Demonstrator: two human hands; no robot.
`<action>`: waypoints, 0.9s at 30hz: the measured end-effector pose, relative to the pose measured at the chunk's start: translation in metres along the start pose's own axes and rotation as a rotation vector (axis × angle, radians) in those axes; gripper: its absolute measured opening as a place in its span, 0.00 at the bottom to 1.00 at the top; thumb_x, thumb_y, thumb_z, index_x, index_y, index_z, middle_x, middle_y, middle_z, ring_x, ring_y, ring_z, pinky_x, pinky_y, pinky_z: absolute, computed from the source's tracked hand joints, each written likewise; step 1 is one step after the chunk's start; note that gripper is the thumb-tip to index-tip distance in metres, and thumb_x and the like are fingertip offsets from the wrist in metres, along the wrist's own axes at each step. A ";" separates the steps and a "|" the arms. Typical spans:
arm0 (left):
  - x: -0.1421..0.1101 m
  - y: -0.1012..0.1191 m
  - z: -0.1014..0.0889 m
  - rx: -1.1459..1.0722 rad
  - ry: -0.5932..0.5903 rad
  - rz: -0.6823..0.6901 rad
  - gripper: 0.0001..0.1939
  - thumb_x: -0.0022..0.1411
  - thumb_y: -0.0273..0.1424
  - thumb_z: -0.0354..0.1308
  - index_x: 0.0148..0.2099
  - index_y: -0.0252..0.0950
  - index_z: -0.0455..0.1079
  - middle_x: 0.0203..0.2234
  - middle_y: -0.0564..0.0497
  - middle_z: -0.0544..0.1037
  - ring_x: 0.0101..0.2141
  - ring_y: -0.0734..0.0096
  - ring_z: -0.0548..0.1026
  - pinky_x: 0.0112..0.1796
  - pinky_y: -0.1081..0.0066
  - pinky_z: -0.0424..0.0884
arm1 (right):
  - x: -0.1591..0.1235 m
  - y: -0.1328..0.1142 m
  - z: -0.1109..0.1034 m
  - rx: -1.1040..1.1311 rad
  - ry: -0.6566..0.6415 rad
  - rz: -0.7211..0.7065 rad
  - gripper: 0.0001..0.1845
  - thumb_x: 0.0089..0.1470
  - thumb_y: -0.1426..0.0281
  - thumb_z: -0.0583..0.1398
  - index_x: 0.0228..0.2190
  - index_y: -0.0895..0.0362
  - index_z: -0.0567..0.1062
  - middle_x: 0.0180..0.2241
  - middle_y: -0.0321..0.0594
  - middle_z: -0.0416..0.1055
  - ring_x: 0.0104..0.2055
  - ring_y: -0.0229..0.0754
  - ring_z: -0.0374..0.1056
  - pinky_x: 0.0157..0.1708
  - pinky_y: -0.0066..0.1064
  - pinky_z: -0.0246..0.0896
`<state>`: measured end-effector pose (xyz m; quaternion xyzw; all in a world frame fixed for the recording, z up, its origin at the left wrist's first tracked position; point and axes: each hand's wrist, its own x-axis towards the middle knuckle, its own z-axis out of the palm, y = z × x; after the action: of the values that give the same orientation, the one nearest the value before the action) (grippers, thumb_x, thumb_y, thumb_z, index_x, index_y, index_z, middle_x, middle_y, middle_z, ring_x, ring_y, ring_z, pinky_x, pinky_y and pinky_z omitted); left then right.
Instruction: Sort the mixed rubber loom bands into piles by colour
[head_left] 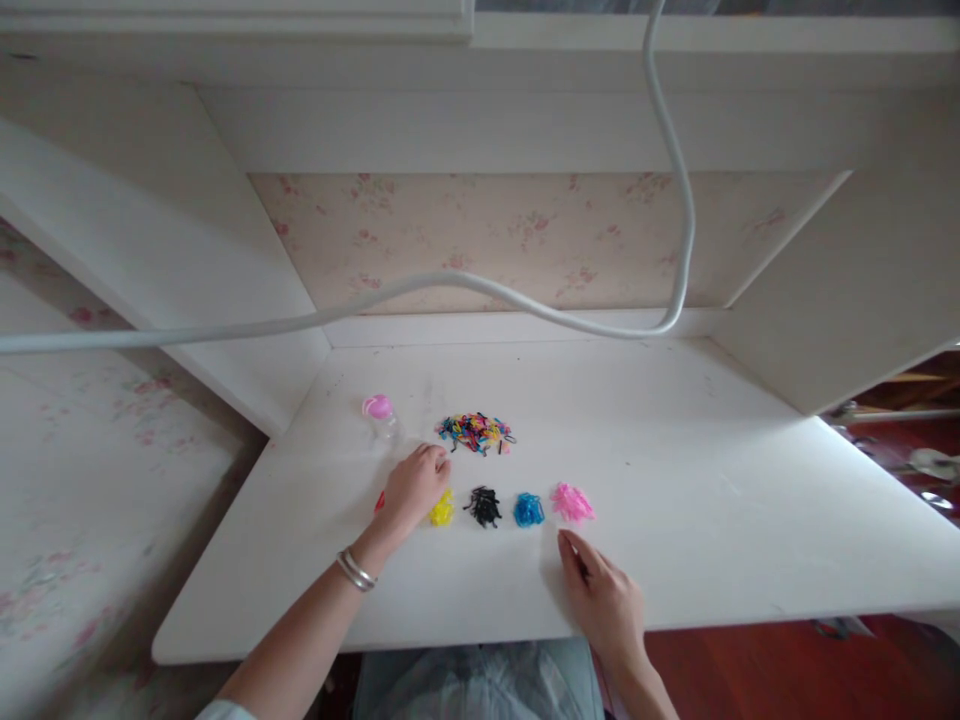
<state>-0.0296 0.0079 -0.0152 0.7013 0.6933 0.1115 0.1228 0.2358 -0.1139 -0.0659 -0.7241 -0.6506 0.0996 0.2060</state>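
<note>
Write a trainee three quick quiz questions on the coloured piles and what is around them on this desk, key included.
1. Which pile lies between the black pile and the pink pile?
A) yellow
B) blue
C) red
2. Which of the person's hands is nearer the mixed-colour pile?
3. True or false: the pink-topped clear container is to the left of the mixed-colour pile.

Key: 1. B, the blue pile. 2. The left hand. 3. True.

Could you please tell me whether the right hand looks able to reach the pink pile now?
Probably yes: the right hand is just on the near side of the pink pile, with nothing visible between them.
</note>
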 end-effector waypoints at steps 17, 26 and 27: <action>0.006 0.004 0.006 0.066 0.002 -0.002 0.12 0.65 0.37 0.46 0.42 0.39 0.69 0.42 0.49 0.74 0.38 0.71 0.73 0.38 0.73 0.63 | -0.002 0.000 -0.002 -0.043 -0.011 -0.053 0.23 0.61 0.59 0.45 0.41 0.50 0.78 0.38 0.40 0.77 0.34 0.40 0.73 0.33 0.26 0.58; 0.018 0.013 0.009 0.061 0.000 0.003 0.12 0.65 0.35 0.46 0.41 0.38 0.70 0.41 0.47 0.74 0.39 0.69 0.73 0.39 0.72 0.64 | -0.001 -0.004 -0.004 -0.058 0.002 -0.071 0.22 0.62 0.60 0.46 0.41 0.50 0.77 0.36 0.39 0.77 0.34 0.40 0.73 0.33 0.25 0.57; 0.018 0.013 0.008 0.059 -0.003 0.004 0.12 0.65 0.34 0.46 0.40 0.38 0.70 0.41 0.47 0.74 0.39 0.70 0.73 0.39 0.72 0.64 | -0.001 -0.004 -0.004 -0.062 0.002 -0.071 0.22 0.62 0.60 0.46 0.41 0.50 0.77 0.36 0.39 0.77 0.34 0.40 0.73 0.33 0.25 0.57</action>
<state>-0.0148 0.0257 -0.0185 0.7060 0.6949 0.0901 0.1028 0.2339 -0.1150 -0.0608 -0.7066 -0.6785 0.0713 0.1877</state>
